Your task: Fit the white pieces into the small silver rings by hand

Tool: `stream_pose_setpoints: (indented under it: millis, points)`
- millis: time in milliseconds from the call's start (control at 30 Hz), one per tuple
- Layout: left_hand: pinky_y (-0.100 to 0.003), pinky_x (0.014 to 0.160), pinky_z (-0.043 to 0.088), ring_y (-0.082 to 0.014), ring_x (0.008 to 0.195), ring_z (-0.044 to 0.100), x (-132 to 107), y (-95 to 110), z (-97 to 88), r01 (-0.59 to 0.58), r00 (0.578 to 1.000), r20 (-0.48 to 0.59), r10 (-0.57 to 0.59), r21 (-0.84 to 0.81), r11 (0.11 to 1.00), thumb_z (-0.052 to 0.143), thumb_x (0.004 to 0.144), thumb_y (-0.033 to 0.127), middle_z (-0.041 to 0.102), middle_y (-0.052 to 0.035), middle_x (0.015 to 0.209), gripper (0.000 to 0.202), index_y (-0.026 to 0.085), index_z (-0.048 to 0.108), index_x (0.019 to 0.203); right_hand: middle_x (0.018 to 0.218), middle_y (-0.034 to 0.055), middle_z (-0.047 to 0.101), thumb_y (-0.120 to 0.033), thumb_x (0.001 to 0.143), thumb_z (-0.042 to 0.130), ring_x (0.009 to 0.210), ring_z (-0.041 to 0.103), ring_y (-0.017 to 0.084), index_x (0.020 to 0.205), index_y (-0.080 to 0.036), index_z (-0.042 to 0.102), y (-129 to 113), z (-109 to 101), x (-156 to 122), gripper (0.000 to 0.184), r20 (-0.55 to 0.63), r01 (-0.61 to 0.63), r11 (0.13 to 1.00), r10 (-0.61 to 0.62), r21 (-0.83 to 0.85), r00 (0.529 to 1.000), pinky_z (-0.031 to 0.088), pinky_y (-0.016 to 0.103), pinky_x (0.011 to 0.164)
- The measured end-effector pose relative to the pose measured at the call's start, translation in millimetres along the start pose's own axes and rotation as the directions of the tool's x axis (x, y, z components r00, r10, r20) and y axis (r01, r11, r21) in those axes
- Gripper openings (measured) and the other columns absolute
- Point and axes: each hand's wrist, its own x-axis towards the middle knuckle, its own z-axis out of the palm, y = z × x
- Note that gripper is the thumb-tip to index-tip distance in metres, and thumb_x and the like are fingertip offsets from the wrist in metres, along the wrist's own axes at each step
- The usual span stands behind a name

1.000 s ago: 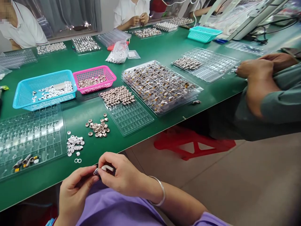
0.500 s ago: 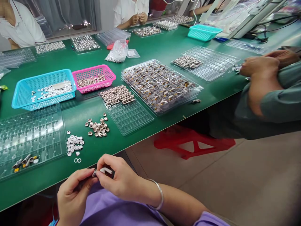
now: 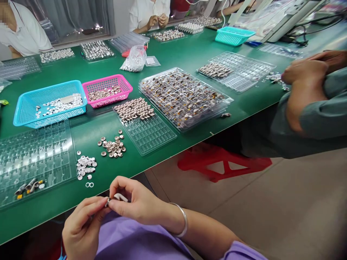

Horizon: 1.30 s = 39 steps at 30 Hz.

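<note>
Just off the near edge of a long green workbench (image 3: 189, 54), the right hand (image 3: 138, 206) pinches a white curved piece (image 3: 121, 197) while the left hand (image 3: 81, 225) presses a small ring (image 3: 107, 202) against its end. This appears to be mid-fitting, which calls for squaring the ring first.
</note>
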Motion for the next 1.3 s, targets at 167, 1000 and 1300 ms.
stream_pose_setpoints:
  millis: [167, 1000, 1300]
  points:
    - [-0.014, 0.074, 0.06, -0.0099, 0.08, 0.071, 5, 2, 1.4, 0.019, 1.0, -0.002, -0.019, -0.046, 0.999, 0.07, 0.08, 0.005, 0.074, 0.0035, 0.094, 0.03, 0.027, 0.074, 0.1, 0.07, -0.0073, 0.046, -0.035, 0.077, 0.075, 0.059, 0.039, 0.007, 0.088, -0.019, 0.05, 0, -1, 1, 0.032, -0.007, -0.009, 0.995, 0.01, 0.098, 1.0, 0.032, 0.021, 0.053]
    - [-0.023, 0.052, 0.057, -0.0144, 0.057, 0.066, 21, 11, 11.9, 0.429, 0.865, 0.013, -0.502, -0.538, 0.725, 0.087, 0.066, 0.033, 0.07, -0.0022, 0.068, 0.018, 0.022, 0.08, 0.077, 0.059, -0.0063, 0.06, -0.046, 0.066, 0.081, 0.05, 0.054, 0.006, 0.077, -0.015, 0.057, -3, 6, 11, 0.04, 0.064, -0.167, 0.927, 0.154, 0.336, 0.986, 0.044, 0.021, 0.054]
    - [-0.024, 0.057, 0.056, -0.0148, 0.067, 0.065, 11, 2, 6.3, 0.392, 0.899, 0.025, -0.436, -0.488, 0.78, 0.083, 0.071, 0.024, 0.064, -0.0016, 0.076, 0.013, 0.024, 0.079, 0.084, 0.058, -0.007, 0.058, -0.054, 0.064, 0.082, 0.049, 0.053, 0.006, 0.079, -0.014, 0.058, -1, 9, 10, 0.048, 0.067, -0.189, 0.929, 0.177, 0.319, 0.982, 0.042, 0.021, 0.053]
